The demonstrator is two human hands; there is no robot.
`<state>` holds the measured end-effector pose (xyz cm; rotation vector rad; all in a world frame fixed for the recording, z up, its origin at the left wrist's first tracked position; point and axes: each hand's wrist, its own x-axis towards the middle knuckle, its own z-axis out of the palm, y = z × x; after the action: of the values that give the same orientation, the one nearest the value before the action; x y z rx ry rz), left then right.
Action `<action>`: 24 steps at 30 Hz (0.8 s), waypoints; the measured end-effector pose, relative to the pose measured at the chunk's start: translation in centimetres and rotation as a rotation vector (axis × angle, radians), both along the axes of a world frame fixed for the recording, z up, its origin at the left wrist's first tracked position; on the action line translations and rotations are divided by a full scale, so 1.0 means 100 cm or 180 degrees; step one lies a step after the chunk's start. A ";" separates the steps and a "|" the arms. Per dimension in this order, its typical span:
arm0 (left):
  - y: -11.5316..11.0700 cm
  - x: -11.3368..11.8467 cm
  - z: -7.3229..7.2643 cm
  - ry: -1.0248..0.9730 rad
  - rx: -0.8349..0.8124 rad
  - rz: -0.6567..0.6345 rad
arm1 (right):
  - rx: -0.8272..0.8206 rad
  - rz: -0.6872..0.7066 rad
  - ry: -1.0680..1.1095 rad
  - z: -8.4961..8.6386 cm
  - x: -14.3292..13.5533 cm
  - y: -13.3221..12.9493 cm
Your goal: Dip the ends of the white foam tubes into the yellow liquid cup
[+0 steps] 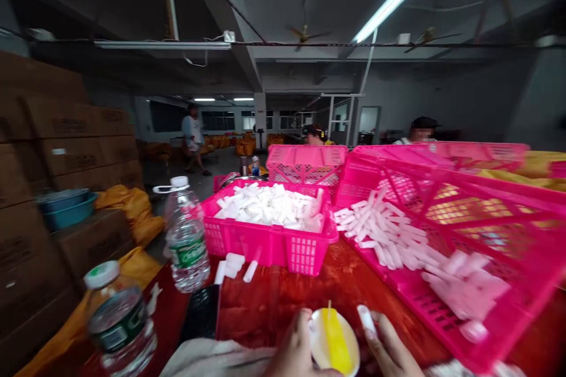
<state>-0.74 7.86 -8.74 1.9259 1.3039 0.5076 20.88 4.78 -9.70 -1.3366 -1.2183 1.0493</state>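
Observation:
My left hand (292,349) is closed around a round, white, cup-like piece (317,344) near the table's front edge. A bright yellow strip (336,346) lies across its face, with a thin pale tip sticking up at the top. What exactly the round piece is, I cannot tell. Just to its right, my right hand (389,344) pinches a small white tube (365,319) between thumb and fingers. Similar white tubes (269,203) fill a pink plastic basket (267,241) ahead. More tubes (389,230) lie heaped in a tilted pink basket on the right (446,312).
Several loose tubes (230,266) lie on the red tabletop (252,312). Two water bottles (188,247) and a dark flat object (200,313) stand or lie at left. Cardboard boxes (71,141) are stacked beyond. People are in the background, one person walking (193,135).

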 end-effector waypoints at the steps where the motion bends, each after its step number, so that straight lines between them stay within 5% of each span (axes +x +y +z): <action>1: 0.002 -0.001 -0.004 0.0088 0.0075 0.0038 | 0.0062 0.0018 -0.0060 0.003 0.002 -0.001; 7: 0.027 -0.004 -0.031 0.0315 0.0593 0.0021 | 0.1015 -0.0588 -0.0820 0.011 0.032 0.004; 12: 0.016 0.001 -0.015 0.0215 0.0686 0.0218 | 0.1280 -0.0787 -0.1250 0.016 0.047 -0.001; 17: 0.003 0.003 0.009 -0.0207 0.0623 0.0098 | 0.1127 -0.0311 -0.1707 0.022 0.040 -0.013; 24: 0.002 0.004 0.015 -0.0266 0.0689 -0.0037 | 0.1501 0.0431 -0.2076 0.019 0.016 -0.011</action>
<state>-0.37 8.04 -7.21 2.0624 1.2253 0.7416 22.46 3.70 -7.79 -1.2585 -1.9181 0.3559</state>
